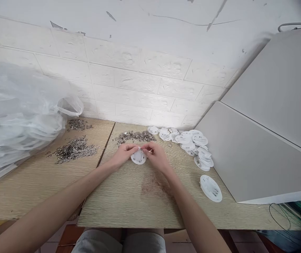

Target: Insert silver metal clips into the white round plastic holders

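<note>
The round white plastic disc (pixel 138 157) is on the near side of the small metal parts (pixel 136 136). The left hand (pixel 125 153) and right hand (pixel 154 154) pinch its far edge, one at each side, about equally near. I can't tell its long way.
</note>
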